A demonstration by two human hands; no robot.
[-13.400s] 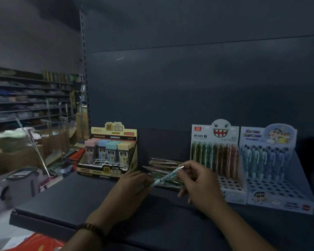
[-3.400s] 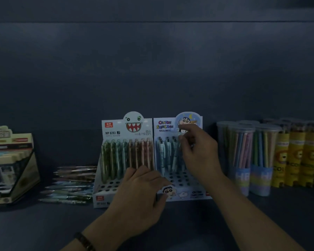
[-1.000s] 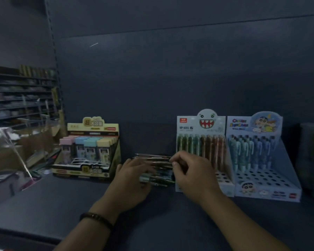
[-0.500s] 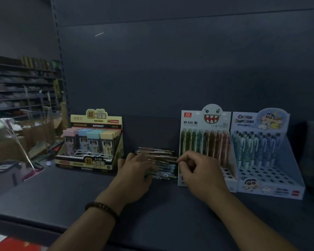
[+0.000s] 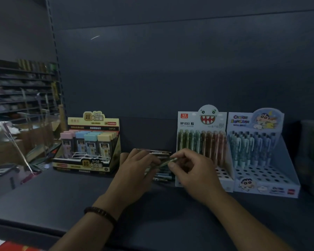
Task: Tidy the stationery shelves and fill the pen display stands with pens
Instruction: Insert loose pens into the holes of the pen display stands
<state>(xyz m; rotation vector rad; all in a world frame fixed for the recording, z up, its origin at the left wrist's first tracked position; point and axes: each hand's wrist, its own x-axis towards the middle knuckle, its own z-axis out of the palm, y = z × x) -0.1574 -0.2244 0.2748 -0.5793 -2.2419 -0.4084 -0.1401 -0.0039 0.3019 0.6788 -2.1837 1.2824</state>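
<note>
The right hand (image 5: pixel 194 173) pinches a slim greenish pen (image 5: pixel 166 163) just above the loose pile of pens (image 5: pixel 161 176) on the dark shelf (image 5: pixel 62 196), beside the white monster-face display stand (image 5: pixel 201 124). The left hand (image 5: pixel 136 171) lies over the pile; I cannot tell its grip.

Printed cardboard display stands (image 5: pixel 201 122), glossy plastic pens (image 5: pixel 161 173), matt dark shelf (image 5: pixel 53 194).

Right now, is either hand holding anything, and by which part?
The right hand pinches a pen near its upper end, thumb and forefinger. The left hand lies on the pen pile; a grip there cannot be told.
</note>
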